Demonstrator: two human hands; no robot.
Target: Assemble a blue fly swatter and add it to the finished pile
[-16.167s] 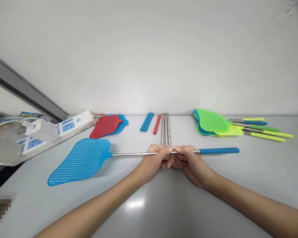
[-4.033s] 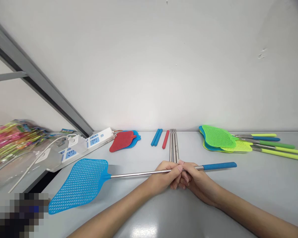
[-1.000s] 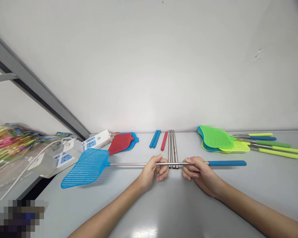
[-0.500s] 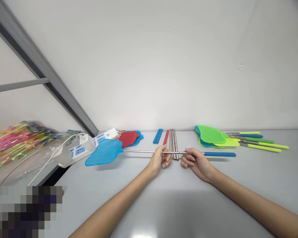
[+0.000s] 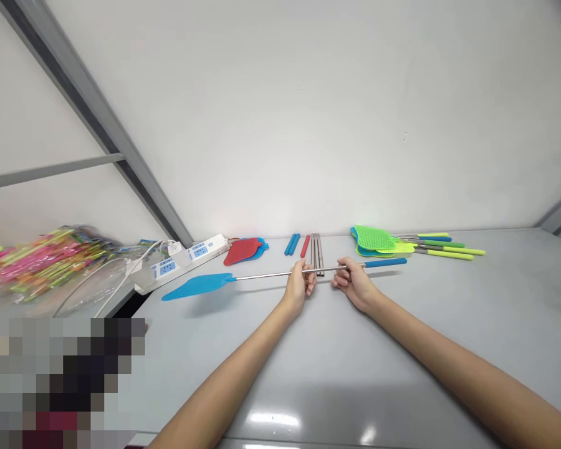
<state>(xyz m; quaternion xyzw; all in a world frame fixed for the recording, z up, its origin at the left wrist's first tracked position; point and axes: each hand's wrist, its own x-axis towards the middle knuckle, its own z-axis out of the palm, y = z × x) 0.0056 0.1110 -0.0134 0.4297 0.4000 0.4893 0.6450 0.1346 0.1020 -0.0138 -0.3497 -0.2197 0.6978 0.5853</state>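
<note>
Clamping their fingers round the steel shaft [image 5: 266,275] of a blue fly swatter [image 5: 199,286], the left hand [image 5: 299,284] and right hand [image 5: 353,277] hold it across the near ends of steel rods [image 5: 316,254], a power strip [image 5: 182,257] just beyond the mesh

The left forearm [image 5: 224,374] and right forearm [image 5: 462,368] reach in from the bottom edge, angling toward the middle of the frame. Just right of centre, the left hand [image 5: 299,287] and right hand [image 5: 353,280] hang close but apart, wrists bent, their fingers [image 5: 310,288] curled closed.
</note>
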